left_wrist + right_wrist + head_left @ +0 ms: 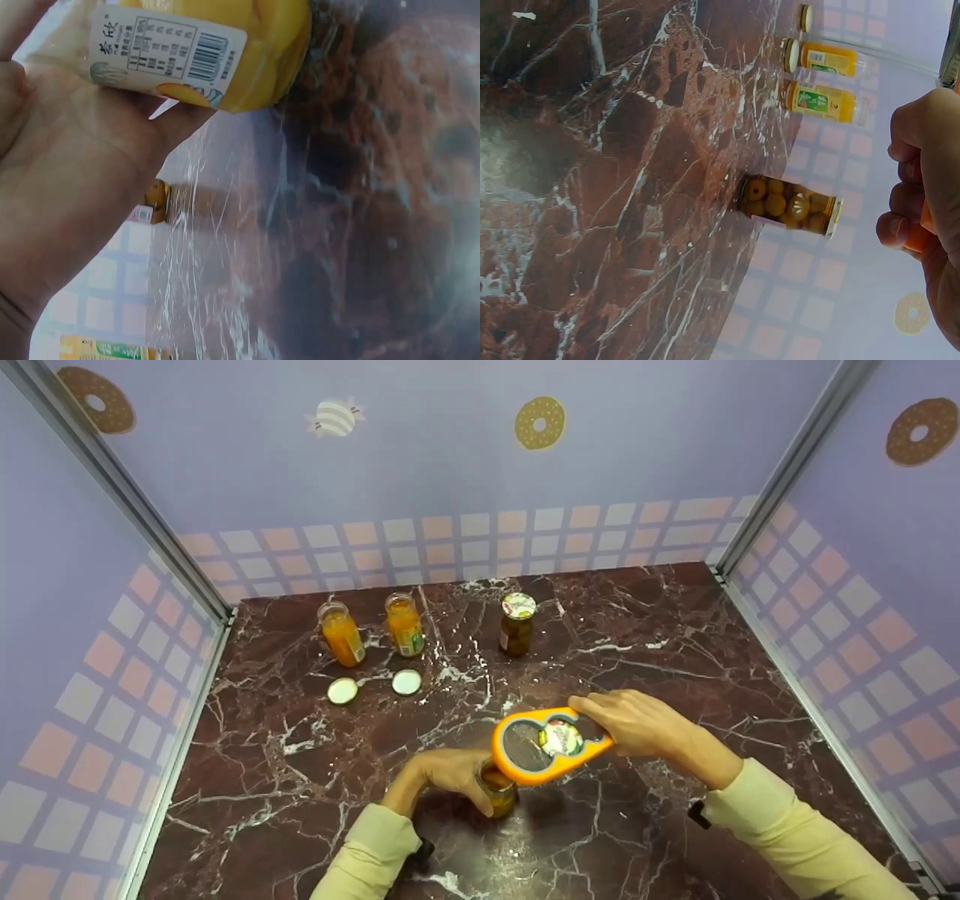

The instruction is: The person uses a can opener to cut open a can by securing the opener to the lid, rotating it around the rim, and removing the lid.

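My left hand (454, 772) grips a glass jar (499, 799) standing near the front middle of the table. In the left wrist view the jar (274, 52) holds yellow fruit pieces and carries a white label with a barcode. My right hand (634, 721) holds the end of an orange jar opener (517, 775) with grey-edged round openings. A patterned lid (561, 737) shows within the opener, to the right of the jar. The opener's rounded tip overlaps the jar's mouth in the head view. In the right wrist view the right hand's fingers (907, 187) curl round the orange handle.
Two lidless jars of orange contents (342, 636) (405, 626) stand at the back left. Two lids, one left (343, 691) and one right (406, 682), lie before them. A lidded jar of dark round pieces (517, 630) stands at the back middle. Panels (450, 457) enclose the marbled table (247, 720).
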{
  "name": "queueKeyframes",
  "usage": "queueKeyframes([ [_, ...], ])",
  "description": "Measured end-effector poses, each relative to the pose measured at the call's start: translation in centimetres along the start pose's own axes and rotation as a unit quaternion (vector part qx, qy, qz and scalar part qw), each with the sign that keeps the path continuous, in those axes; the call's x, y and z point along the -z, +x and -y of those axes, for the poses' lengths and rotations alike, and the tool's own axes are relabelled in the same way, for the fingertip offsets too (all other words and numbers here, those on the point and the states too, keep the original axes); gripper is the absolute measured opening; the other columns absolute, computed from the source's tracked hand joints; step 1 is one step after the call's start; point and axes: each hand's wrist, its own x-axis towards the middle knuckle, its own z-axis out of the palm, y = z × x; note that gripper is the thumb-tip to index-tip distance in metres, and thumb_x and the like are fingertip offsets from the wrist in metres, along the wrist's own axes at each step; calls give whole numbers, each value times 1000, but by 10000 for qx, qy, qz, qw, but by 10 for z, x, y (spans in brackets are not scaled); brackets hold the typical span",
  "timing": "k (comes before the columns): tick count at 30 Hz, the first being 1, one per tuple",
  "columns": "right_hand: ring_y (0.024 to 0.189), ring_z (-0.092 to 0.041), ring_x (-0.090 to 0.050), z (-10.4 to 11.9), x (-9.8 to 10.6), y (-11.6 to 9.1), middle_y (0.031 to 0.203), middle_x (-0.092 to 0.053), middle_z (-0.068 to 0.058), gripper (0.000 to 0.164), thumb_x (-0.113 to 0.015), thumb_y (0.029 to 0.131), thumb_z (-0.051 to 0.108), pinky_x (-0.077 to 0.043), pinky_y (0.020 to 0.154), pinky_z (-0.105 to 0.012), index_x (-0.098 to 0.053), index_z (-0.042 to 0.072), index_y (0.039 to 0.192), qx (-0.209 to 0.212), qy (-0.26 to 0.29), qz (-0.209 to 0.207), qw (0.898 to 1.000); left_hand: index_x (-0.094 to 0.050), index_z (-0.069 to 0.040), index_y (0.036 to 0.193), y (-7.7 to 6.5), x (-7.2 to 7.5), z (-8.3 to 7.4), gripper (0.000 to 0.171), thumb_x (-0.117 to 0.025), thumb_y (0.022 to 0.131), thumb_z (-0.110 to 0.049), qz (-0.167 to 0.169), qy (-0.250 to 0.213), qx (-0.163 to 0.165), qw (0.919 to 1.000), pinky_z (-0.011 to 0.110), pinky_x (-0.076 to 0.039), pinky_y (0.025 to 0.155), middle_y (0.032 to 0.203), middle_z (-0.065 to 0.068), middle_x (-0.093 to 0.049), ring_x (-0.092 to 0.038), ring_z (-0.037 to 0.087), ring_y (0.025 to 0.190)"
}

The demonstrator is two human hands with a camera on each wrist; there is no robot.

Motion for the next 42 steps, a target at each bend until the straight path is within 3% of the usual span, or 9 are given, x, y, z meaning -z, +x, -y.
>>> queueKeyframes([
  [4,64,-19,-53,-1,-2,-7,84,-52,2,75,-80,59,22,-49,58,-37,-46,15,126,-98,6,-96,9999,-40,-4,136,-4,5,4,74,-76,71,2,-489,-263,-151,9983,35,-32,105,132,7,-51,-47,19,121],
  [11,68,-20,-55,-1,-7,-13,88,-53,1,78,-81,57,17,-50,62,-38,-45,16,126,-213,0,-116,9997,-46,2,129,-7,10,7,64,-73,71,9,-1408,-666,-351,9872,34,-35,102,128,17,-52,-49,20,118],
  [17,71,-21,-56,2,-11,-17,94,-55,0,78,-83,59,20,-50,64,-39,-44,16,126,-279,67,-105,9995,-50,7,120,-12,9,-5,53,-72,71,9,-2570,-634,-329,9638,34,-40,97,118,22,-55,-50,35,111],
  [22,71,-22,-56,3,-13,-22,94,-56,1,79,-85,58,22,-50,63,-40,-44,18,126,-416,117,-109,9990,-46,15,118,-11,13,-15,52,-71,73,9,-3097,-688,-315,9478,37,-41,95,116,33,-49,-46,47,109],
  [26,71,-21,-56,2,-14,-26,93,-55,3,77,-84,60,25,-50,61,-39,-44,20,125,-529,144,-127,9984,-47,11,117,-6,18,-14,50,-72,74,7,-3547,-911,-72,9305,40,-41,96,116,29,-51,-49,43,109],
  [29,70,-20,-56,1,-15,-28,92,-54,3,75,-84,61,26,-50,60,-39,-45,21,125,-573,164,-137,9981,-47,8,118,-1,24,-3,52,-74,74,4,-3885,-946,61,9166,39,-42,95,116,24,-53,-52,37,107],
  [34,70,-20,-56,1,-17,-29,91,-54,3,73,-83,63,29,-50,59,-38,-45,20,124,-600,141,-144,9980,-48,4,120,7,34,13,53,-76,75,-2,-4272,-754,129,9009,33,-45,90,116,21,-54,-56,28,102],
  [42,69,-19,-56,0,-18,-29,89,-53,4,74,-85,59,24,-49,57,-38,-46,20,122,-654,131,-156,9976,-50,0,117,15,47,14,52,-77,73,-5,-4702,-688,200,8796,33,-48,85,113,23,-56,-58,22,94],
])
